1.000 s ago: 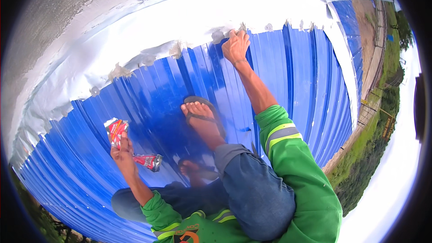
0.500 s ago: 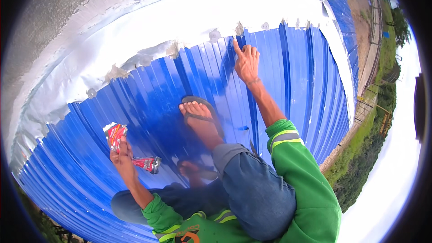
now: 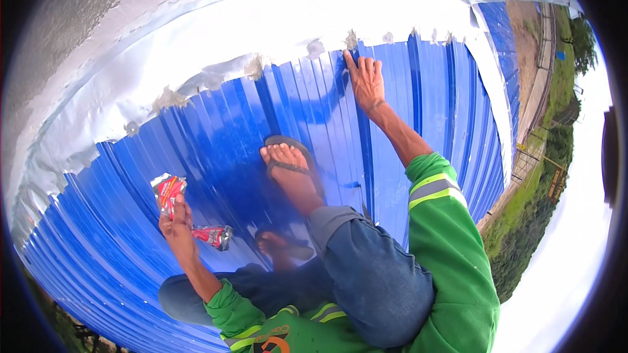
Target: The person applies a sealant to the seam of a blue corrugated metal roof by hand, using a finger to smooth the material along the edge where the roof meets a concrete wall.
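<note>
My left hand (image 3: 176, 225) is closed around a crumpled red and silver foil packet (image 3: 169, 188), held above the blue ribbed metal roofing sheet (image 3: 314, 98). A second red and silver foil part (image 3: 213, 236) sticks out beside the wrist; whether it belongs to the same packet I cannot tell. My right hand (image 3: 367, 85) reaches far forward, its index finger stretched out and the other fingers apart from it, slightly bent. That fingertip is at the edge of the silvery flashing strip (image 3: 261, 36), just under a grey-brown patch of sealant (image 3: 351, 40) over a rib.
Several more grey patches (image 3: 254, 67) line the flashing's ragged edge. A rough grey wall (image 3: 78, 19) rises beyond it. My sandalled foot (image 3: 288, 163) stands on the sheet, the other foot (image 3: 275, 245) nearer. White trim (image 3: 494, 91) marks the right side, with grass and a fence past it.
My right hand has shifted slightly right, its fingers less curled and its forearm more slanted. My left hand keeps the packet in nearly the same place.
</note>
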The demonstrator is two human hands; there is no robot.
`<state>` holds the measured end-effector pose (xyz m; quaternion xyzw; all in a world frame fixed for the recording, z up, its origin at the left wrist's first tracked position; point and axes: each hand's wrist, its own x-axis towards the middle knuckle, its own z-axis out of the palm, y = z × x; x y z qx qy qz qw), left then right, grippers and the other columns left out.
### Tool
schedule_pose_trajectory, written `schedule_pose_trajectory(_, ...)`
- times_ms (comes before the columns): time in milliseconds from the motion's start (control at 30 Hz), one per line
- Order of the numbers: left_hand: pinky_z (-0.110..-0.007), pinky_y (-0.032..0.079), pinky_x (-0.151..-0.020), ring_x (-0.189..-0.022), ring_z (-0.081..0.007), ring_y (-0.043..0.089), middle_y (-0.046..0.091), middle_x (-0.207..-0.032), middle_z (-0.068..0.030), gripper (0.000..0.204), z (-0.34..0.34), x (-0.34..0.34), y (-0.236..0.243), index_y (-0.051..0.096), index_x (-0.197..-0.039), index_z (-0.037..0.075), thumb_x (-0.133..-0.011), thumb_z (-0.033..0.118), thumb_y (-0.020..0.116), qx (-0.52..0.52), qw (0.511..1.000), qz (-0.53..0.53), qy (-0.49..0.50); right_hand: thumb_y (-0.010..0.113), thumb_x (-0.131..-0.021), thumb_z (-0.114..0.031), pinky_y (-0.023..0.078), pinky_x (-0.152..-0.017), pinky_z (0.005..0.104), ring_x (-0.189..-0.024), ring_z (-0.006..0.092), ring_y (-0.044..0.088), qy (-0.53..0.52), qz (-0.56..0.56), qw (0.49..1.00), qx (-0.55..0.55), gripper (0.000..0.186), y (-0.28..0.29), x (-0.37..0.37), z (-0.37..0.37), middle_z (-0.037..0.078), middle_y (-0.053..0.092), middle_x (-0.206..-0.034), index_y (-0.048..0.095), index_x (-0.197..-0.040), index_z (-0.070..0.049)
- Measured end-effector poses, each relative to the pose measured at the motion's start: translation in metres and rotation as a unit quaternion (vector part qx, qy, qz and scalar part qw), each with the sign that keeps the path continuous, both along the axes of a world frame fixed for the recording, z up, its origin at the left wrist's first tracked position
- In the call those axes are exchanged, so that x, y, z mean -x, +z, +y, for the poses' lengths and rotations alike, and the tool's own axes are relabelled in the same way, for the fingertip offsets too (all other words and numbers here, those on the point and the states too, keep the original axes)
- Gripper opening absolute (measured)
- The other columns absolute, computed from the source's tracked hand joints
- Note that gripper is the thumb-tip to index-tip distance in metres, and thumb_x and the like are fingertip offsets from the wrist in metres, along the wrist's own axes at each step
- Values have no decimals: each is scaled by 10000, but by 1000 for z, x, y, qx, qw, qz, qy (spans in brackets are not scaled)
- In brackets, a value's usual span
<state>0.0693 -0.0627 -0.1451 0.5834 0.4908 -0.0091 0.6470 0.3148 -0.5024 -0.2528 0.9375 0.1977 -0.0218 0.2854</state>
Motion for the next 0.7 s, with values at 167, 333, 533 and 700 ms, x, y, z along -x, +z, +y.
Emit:
schedule_pose_trajectory(167, -178, 363, -562, -658, -21, 520, 602, -788, 53, 213, 3, 5, -2, 645, -956, 86, -900, 271, 734, 6, 1000, -15, 3, 517, -903, -117, 318, -956, 425, -1036, 252, 457, 27, -4, 999, 31, 616, 8, -7, 2, 91, 514, -1035, 359, -1498, -128)
schedule_pose_trajectory(333, -177, 389, -596, -687, -27, 535, 613, -818, 44, 222, 3, 8, 6, 646, -999, 76, -904, 258, 730, 5, 1000, -8, 8, 527, -894, -112, 324, -970, 421, -1037, 259, 460, 48, 9, 998, 43, 569, 29, -17, 1, 107, 523, -1048, 418, -1453, -93)
schedule_pose_trajectory(533, -179, 316, -492, -589, -18, 481, 582, -739, 33, 264, -3, 13, 9, 608, -933, 78, -891, 303, 741, -29, 998, -9, 46, 553, -874, -108, 333, -974, 428, -1071, 278, 473, 22, 11, 1000, 18, 632, 40, -6, 0, 134, 537, -1101, 342, -1458, 10)
schedule_pose_trajectory(700, -176, 430, -646, -738, -30, 536, 634, -897, 27, 234, -2, 19, 4, 645, -1044, 51, -916, 233, 718, 3, 1000, 14, 28, 539, -893, -118, 331, -977, 432, -1078, 276, 469, 20, 48, 998, 18, 673, 28, 1, -4, 128, 534, -1102, 291, -1515, -59)
